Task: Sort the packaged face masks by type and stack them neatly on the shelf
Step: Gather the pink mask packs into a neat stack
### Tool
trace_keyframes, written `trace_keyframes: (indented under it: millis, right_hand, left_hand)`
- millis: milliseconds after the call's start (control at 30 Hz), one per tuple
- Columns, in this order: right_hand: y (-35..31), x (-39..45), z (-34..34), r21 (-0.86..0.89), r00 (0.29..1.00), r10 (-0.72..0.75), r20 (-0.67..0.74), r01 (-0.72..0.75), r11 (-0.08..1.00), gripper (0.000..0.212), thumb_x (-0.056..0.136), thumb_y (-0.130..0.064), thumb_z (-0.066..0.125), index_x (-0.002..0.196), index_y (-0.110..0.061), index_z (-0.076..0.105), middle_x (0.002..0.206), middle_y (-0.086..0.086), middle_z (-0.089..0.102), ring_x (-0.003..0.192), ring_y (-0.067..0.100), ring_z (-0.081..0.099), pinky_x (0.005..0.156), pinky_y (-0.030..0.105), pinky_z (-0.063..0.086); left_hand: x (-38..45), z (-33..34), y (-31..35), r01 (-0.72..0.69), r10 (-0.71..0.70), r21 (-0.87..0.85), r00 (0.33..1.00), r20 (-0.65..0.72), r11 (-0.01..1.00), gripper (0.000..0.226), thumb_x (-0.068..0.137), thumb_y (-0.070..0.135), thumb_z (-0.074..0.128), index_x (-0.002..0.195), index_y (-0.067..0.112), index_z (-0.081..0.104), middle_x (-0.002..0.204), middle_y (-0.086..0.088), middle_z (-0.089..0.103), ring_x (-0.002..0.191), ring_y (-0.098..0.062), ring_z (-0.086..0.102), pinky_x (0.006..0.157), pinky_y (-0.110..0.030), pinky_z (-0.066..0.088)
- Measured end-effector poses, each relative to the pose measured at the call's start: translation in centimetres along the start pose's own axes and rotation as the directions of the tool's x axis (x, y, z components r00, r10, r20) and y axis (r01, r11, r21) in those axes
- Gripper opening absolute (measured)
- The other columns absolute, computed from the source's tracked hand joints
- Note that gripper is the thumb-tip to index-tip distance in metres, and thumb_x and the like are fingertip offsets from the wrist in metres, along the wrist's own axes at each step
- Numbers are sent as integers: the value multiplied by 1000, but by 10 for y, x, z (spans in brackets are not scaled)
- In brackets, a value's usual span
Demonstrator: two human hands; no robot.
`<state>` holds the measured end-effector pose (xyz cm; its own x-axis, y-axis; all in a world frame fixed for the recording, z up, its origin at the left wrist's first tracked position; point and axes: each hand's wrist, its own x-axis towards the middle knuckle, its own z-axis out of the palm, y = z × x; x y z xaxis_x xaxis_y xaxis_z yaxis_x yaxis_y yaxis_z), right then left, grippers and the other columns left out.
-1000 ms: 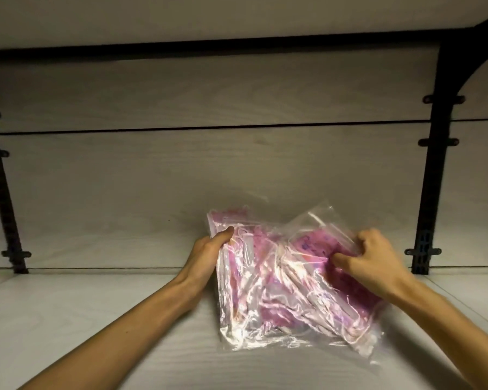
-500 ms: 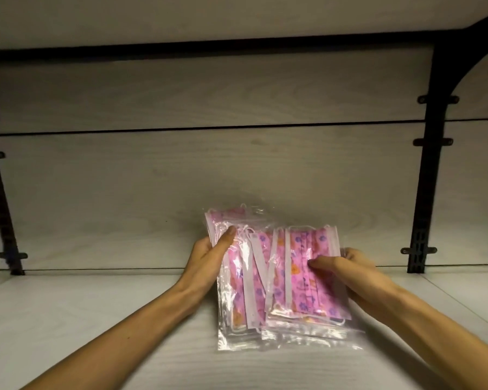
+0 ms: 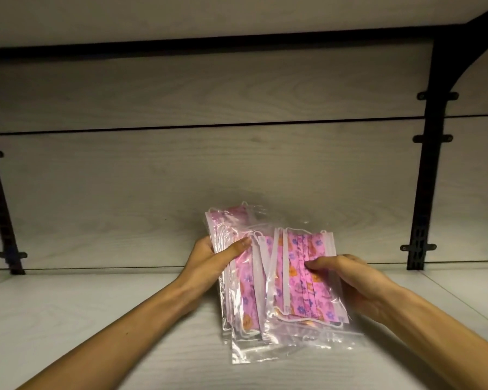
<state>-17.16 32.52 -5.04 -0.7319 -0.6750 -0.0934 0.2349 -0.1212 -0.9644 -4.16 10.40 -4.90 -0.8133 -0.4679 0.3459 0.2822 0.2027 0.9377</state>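
Observation:
A stack of pink flower-print face masks in clear plastic bags (image 3: 282,280) stands tilted on the pale wooden shelf board (image 3: 96,327), near the back wall. My left hand (image 3: 212,260) grips the stack's left edge, thumb on the front. My right hand (image 3: 350,280) holds the right edge of the front packet, thumb pressed on its face and fingers behind it. The bags' lower edges rest on the board.
The shelf above (image 3: 237,12) hangs low over the space. Black metal uprights stand at the left (image 3: 3,220) and at the right (image 3: 428,178) against the wood-grain back panel (image 3: 209,164). Bare board lies on both sides of the stack.
The crumpled front packet has been flattened and set upright against the stack. My right hand has slid from its top to its right edge. My left hand has stayed in place.

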Motion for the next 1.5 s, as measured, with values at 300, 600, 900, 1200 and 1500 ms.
trace_keyframes:
  millis: [300,600,900,1200,1500]
  right_hand:
    - [-4,-6,-3,-77,999,-46,-26,44,996,7,87,4,64,89,8,58,58,14,65,42,20,61,37,24,48]
    - [-15,-1,-16,-489,962,-216,-169,108,865,17,89,-7,68,102,-2,58,63,11,68,51,24,60,50,36,50]
    - [-64,-9,-7,-922,970,-220,105,178,343,19,79,-18,77,91,-18,63,75,-1,74,63,10,71,53,22,55]
    - [-42,-10,25,-929,928,-183,324,349,127,31,91,-23,72,87,7,65,80,13,65,71,28,60,69,44,52]
    - [-30,-15,-22,-786,939,-312,147,302,540,19,94,-18,68,84,-2,70,72,7,75,63,19,72,54,26,55]
  left_hand:
    - [4,1,4,116,-116,6,992,46,993,42,97,52,56,107,16,75,100,2,79,96,-11,75,86,-23,50]
    - [10,-6,3,146,-146,36,989,-11,989,41,101,41,55,102,6,75,92,-12,79,83,-24,76,86,-33,53]
    - [12,-10,3,213,-222,140,973,57,967,43,103,41,51,100,6,76,98,-14,78,95,-31,74,99,-40,52]
    - [11,-7,-6,351,-353,47,935,27,935,38,105,37,50,105,6,71,95,-13,75,85,-27,70,86,-37,55]
    - [11,-3,-8,333,-333,25,928,166,942,39,104,42,48,102,10,70,94,-12,76,84,-25,72,85,-33,57]
